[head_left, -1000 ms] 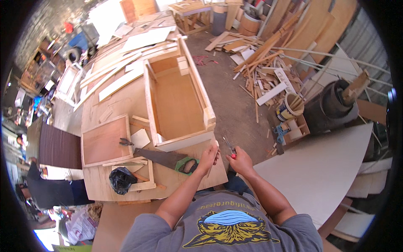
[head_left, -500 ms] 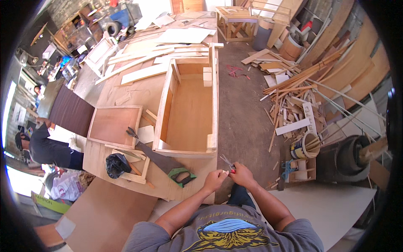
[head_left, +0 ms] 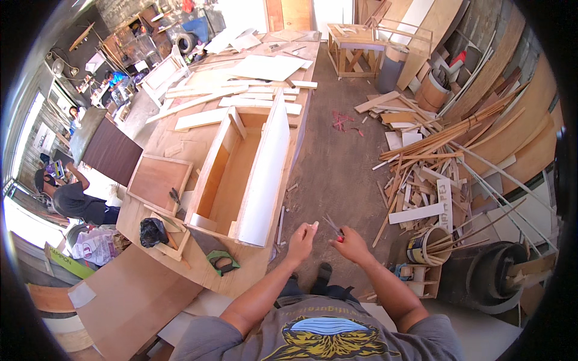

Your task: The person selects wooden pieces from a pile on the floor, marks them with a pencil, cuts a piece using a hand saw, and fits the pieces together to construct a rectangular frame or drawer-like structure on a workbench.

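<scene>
My right hand point(head_left: 351, 245) is closed around red-handled scissors point(head_left: 333, 226), their thin metal blades pointing up and left, slightly apart. Close beside it, my left hand point(head_left: 303, 242) is raised with its fingers curled in and the thumb on top. Something small and pale shows at its fingertips, but I cannot make out what it is. Both hands are over the floor, right of the worktable. The nearest large thing is an open-topped wooden box point(head_left: 208, 224) on the table's right edge, with a white outer side panel point(head_left: 265, 171).
On the table point(head_left: 238, 277) lie a green-handled saw point(head_left: 224, 263), dark pincers point(head_left: 174, 195), a framed panel point(head_left: 158, 182) and a black plastic bag point(head_left: 153, 232). Wood scraps point(head_left: 415, 192) and a bucket of sticks point(head_left: 421, 246) stand right. A person point(head_left: 78, 198) is at the left.
My view has shifted right, and the box's white outer side now shows. My hands, together before, have come apart, with the scissors staying in the right one.
</scene>
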`<move>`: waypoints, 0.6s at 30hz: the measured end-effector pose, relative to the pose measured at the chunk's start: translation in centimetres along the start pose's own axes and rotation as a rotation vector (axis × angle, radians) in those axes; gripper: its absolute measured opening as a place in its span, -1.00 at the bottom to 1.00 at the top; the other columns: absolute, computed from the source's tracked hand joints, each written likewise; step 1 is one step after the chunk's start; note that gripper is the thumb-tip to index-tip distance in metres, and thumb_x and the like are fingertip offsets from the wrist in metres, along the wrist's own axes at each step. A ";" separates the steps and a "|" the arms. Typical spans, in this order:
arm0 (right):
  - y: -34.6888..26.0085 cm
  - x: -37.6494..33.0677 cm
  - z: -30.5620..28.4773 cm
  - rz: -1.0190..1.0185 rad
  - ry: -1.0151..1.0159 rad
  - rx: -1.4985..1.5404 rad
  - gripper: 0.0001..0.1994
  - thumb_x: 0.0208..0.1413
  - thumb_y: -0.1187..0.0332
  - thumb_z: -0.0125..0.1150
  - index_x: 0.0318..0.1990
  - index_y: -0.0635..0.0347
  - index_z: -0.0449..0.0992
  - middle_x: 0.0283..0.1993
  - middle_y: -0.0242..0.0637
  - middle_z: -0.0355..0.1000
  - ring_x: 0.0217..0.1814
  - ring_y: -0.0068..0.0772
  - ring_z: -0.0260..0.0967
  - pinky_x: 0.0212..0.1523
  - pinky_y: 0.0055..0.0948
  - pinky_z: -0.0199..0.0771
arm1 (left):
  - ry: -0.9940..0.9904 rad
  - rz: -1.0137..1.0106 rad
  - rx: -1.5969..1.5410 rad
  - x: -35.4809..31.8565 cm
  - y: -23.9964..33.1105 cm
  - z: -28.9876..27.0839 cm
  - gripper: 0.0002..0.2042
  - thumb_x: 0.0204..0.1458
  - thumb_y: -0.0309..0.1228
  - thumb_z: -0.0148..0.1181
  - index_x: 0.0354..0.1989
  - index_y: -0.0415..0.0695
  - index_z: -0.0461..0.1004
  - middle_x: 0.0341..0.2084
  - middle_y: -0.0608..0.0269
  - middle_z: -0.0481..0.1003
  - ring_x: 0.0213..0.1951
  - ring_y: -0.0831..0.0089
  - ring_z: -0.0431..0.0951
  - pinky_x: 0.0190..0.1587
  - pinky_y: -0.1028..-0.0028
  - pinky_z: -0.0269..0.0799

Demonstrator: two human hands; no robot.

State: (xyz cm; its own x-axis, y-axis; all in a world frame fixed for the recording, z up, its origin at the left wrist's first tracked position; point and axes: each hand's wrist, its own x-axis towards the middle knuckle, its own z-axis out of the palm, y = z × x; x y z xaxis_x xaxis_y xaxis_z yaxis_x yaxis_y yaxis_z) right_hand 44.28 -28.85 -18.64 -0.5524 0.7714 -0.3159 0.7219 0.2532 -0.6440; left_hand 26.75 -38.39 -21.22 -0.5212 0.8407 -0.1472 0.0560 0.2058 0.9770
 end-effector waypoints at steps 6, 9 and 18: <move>-1.4 3.5 -4.1 -0.055 0.030 0.005 -0.40 0.03 -0.02 0.36 0.10 0.21 0.44 0.02 0.03 0.48 0.12 0.10 0.43 0.09 -0.04 0.44 | 0.024 0.010 0.033 4.6 3.3 2.4 -0.57 0.14 -0.06 0.34 -0.28 -0.27 0.52 -0.57 0.39 0.41 -0.45 0.61 0.34 -0.36 0.50 0.31; -1.3 6.4 -5.3 -0.126 0.064 -0.003 -0.41 0.03 0.00 0.35 0.12 0.20 0.43 0.03 0.03 0.47 0.12 0.11 0.43 0.09 -0.03 0.45 | 0.008 0.010 -0.043 8.2 3.6 4.0 -0.53 0.11 -0.05 0.38 -0.16 -0.32 0.57 -0.51 0.39 0.48 -0.43 0.61 0.41 -0.31 0.52 0.37; -1.9 19.9 -9.2 -0.232 0.164 -0.003 -0.39 -0.04 0.13 0.41 0.14 0.25 0.40 0.00 0.05 0.48 0.07 0.12 0.46 0.06 -0.08 0.47 | -0.136 -0.087 -0.312 20.6 3.0 7.6 -0.66 0.15 -0.17 0.37 -0.21 -0.27 0.62 -0.37 0.32 0.62 -0.36 0.61 0.54 -0.30 0.52 0.44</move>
State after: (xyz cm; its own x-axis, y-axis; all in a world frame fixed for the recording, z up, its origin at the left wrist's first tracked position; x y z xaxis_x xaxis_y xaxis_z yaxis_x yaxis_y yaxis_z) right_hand 35.71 -8.61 -17.30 -0.6284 0.7767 -0.0427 0.5852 0.4359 -0.6838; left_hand 22.66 -16.62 -22.50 -0.3933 0.8899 -0.2309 -0.2580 0.1342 0.9568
